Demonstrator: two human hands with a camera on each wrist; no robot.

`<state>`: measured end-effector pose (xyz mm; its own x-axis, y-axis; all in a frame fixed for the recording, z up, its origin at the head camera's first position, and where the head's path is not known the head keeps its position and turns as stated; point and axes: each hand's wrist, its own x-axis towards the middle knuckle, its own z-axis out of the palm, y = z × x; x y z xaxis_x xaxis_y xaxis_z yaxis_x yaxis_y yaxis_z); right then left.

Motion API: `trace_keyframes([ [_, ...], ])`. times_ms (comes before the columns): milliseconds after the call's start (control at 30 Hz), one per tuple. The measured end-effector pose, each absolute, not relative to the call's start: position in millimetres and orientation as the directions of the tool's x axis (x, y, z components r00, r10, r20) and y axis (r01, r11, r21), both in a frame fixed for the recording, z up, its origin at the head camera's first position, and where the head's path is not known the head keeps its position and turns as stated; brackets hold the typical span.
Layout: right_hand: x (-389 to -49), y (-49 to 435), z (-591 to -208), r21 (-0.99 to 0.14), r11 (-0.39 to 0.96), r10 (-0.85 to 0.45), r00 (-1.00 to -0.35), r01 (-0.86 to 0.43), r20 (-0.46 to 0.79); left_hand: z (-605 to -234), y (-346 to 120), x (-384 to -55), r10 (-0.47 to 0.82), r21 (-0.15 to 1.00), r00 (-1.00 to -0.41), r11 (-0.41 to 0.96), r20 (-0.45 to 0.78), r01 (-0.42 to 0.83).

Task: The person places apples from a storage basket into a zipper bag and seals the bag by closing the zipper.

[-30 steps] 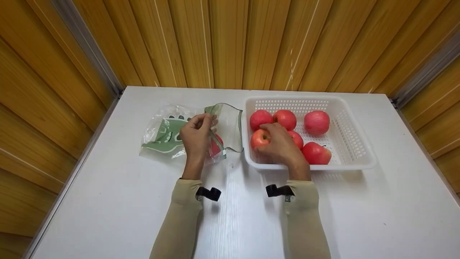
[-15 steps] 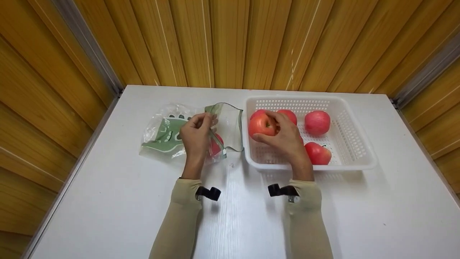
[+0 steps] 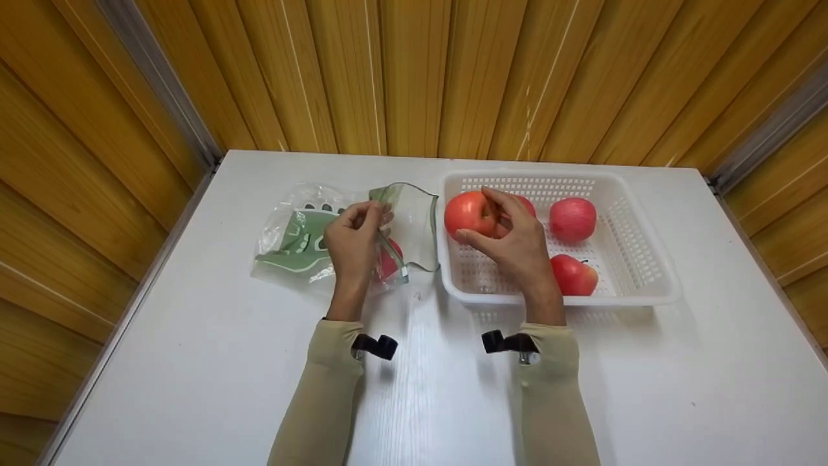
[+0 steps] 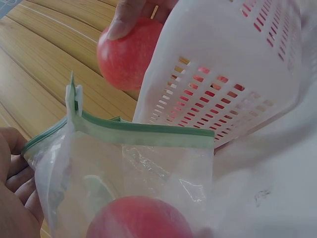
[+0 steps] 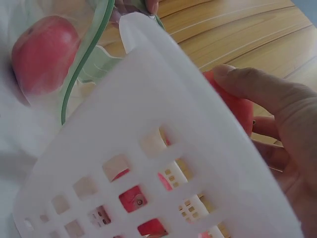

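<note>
In the head view my left hand (image 3: pixel 356 243) pinches the upper edge of a clear zip bag (image 3: pixel 414 223) with green print, lying on the table. The bag's mouth gapes in the left wrist view, and a red apple (image 4: pixel 141 218) sits inside. My right hand (image 3: pixel 521 249) grips another red apple (image 3: pixel 469 213) between thumb and fingers, lifted at the left rim of the white plastic basket (image 3: pixel 647 259). More apples lie in the basket, one at the back right (image 3: pixel 572 220) and one near the front (image 3: pixel 572 275); others are partly hidden by the hand.
The basket stands on the right half of the white table (image 3: pixel 194 362), its left rim close to the bag's mouth. Yellow wood-look panels (image 3: pixel 414 77) rise behind the table and at both sides.
My right hand has lifted an apple from the basket's front left and moved it up and back to the left rim. My left hand has stayed on the bag.
</note>
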<state>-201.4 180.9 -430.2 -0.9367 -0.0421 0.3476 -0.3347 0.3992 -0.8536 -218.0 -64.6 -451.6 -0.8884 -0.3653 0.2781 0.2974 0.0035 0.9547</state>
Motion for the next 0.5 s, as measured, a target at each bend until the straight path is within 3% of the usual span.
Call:
trace_keyframes([
  [500, -202, 169, -431, -0.842, 0.346, -0.049, -0.904, -0.415, 0.425, -451, -63, -218, -0.370, 0.960, -0.892, -0.004, 0.260, 0.281],
])
